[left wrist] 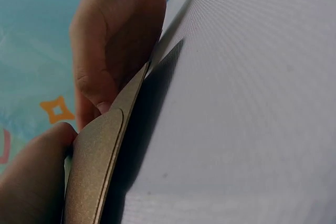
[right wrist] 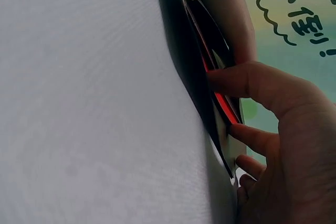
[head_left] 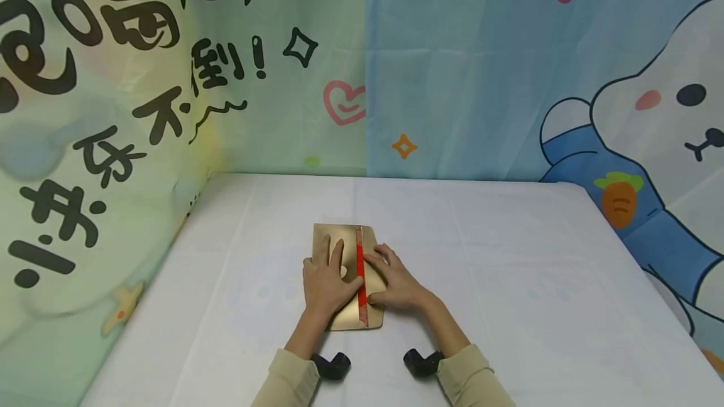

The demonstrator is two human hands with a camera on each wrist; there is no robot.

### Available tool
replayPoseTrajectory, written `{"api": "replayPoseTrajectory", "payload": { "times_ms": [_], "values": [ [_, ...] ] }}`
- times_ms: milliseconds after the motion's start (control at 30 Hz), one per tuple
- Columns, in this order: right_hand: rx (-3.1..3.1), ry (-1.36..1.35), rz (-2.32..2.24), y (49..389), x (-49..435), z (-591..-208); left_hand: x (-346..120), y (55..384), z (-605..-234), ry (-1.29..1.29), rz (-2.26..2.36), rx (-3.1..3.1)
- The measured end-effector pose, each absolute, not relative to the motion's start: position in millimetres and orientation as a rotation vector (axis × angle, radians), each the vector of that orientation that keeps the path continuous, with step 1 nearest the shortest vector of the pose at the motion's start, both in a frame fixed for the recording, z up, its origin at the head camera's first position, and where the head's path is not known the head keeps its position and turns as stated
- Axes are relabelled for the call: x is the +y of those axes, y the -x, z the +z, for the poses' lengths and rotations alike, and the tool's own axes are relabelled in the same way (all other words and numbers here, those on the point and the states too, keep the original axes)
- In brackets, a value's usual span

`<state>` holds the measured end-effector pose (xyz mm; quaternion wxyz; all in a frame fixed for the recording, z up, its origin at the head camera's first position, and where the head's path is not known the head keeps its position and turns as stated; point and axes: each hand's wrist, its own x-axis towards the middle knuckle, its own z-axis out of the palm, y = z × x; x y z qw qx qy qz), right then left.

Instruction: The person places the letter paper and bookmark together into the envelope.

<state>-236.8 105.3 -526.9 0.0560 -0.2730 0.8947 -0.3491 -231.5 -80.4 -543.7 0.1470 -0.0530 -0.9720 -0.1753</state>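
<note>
A gold paper envelope (head_left: 339, 321) lies on the white table, with a narrow red strip (head_left: 361, 262) running lengthwise down it. My left hand (head_left: 328, 284) rests on its left part, fingers spread forward and thumb at the strip. Between those fingers shows a small pale round spot (head_left: 343, 271). From the right side my right hand (head_left: 398, 281) touches the gold part beside the strip with bent fingers and thumb. In the right wrist view, red (right wrist: 227, 107) shows inside a gap between the layers, near the right thumb (right wrist: 231, 81). The envelope's corner (left wrist: 113, 124) appears edge-on in the left wrist view.
A white cloth covers the table (head_left: 509, 281). Black wrist devices (head_left: 334, 366) sit at both cuffs. Behind the table hang a printed green curtain (head_left: 271, 130) and a blue one (head_left: 464, 80) with a cartoon animal.
</note>
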Motion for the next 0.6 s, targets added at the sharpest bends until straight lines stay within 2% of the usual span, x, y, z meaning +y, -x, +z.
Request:
{"api": "replayPoseTrajectory", "payload": {
  "times_ms": [600],
  "values": [
    [2.808,0.81,-0.941,236.6,96.5,-526.8,-81.0,233.4,-545.3,0.145,-0.48,-2.83]
  ]
}}
